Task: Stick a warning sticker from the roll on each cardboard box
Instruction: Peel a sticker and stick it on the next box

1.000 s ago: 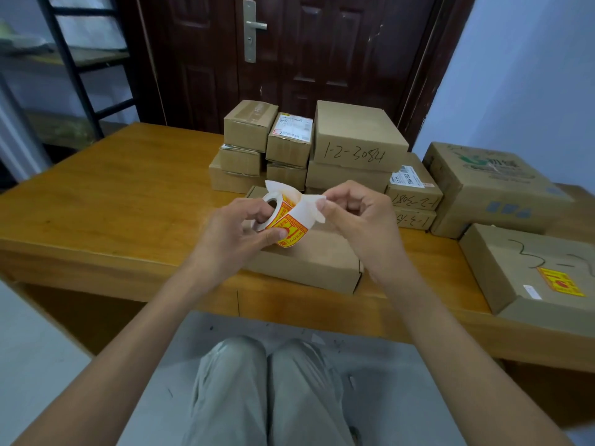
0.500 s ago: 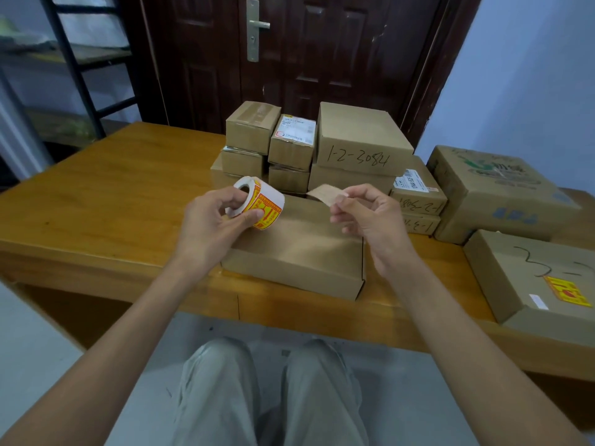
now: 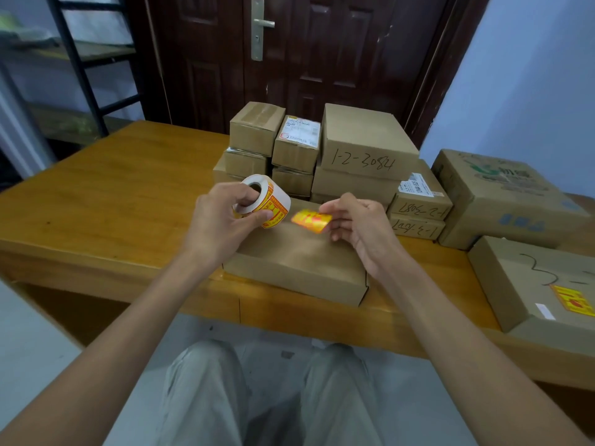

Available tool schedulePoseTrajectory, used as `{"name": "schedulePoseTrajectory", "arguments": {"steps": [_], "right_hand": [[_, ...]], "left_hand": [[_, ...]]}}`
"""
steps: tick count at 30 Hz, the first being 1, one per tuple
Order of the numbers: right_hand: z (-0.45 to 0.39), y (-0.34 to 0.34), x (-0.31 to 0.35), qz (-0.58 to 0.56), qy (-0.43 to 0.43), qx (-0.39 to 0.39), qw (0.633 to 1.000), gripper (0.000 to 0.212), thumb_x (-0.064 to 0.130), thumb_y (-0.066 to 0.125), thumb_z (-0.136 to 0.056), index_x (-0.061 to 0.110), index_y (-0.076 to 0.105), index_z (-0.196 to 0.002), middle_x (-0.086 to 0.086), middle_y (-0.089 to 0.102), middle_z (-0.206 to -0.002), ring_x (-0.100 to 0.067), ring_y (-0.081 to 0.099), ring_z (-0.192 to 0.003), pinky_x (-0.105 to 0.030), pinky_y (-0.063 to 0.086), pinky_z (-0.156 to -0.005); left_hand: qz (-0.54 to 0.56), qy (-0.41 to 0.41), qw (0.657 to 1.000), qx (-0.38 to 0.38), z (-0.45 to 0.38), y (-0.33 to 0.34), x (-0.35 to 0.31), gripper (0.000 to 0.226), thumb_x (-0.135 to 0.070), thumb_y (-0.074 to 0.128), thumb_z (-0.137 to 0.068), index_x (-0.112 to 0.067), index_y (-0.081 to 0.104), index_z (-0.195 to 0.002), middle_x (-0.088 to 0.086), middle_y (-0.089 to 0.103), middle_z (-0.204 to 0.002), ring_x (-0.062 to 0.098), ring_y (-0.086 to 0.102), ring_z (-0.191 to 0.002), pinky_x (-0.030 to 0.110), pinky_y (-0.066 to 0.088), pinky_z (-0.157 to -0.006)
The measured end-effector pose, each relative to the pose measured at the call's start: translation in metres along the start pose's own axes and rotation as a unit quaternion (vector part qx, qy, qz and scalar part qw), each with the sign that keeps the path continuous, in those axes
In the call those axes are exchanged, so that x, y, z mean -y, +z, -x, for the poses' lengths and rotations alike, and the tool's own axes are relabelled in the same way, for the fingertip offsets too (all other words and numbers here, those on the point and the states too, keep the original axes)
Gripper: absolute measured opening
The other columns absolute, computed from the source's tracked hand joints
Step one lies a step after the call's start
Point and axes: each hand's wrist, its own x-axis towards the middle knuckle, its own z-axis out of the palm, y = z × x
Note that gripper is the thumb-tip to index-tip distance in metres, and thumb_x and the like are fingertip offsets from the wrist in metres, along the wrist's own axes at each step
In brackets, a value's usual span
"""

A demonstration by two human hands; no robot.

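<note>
- Left hand [image 3: 222, 220]: I see it gripping the sticker roll [image 3: 264, 201].
- Right hand [image 3: 357, 223]: pinches a loose warning sticker [image 3: 310, 221], blurred.
- Flat cardboard box [image 3: 299, 259]: below both hands, on the table [image 3: 112, 188].

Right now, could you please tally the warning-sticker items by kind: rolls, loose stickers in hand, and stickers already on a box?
Sticker roll, in the left hand: 1
Loose sticker, in the right hand: 1
Stuck sticker, on the right-front box: 1
Total: 3
</note>
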Motion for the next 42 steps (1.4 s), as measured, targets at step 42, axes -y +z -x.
{"name": "schedulePoseTrajectory", "arguments": {"steps": [42], "right_hand": [[-0.039,0.015,0.001,0.444,-0.077,0.059,0.891,0.013,0.021,0.079,-0.093,0.020,0.082,-0.105,0.010,0.072,-0.089,-0.004,0.069,-0.083,-0.013,0.051,-0.066]], "left_hand": [[-0.006,0.047,0.998,-0.047,-0.017,0.028,0.030,0.027,-0.032,0.082,-0.088,-0.015,0.075,-0.108,-0.002,0.071,-0.112,0.012,0.059,-0.107,0.029,0.054,-0.083]]}}
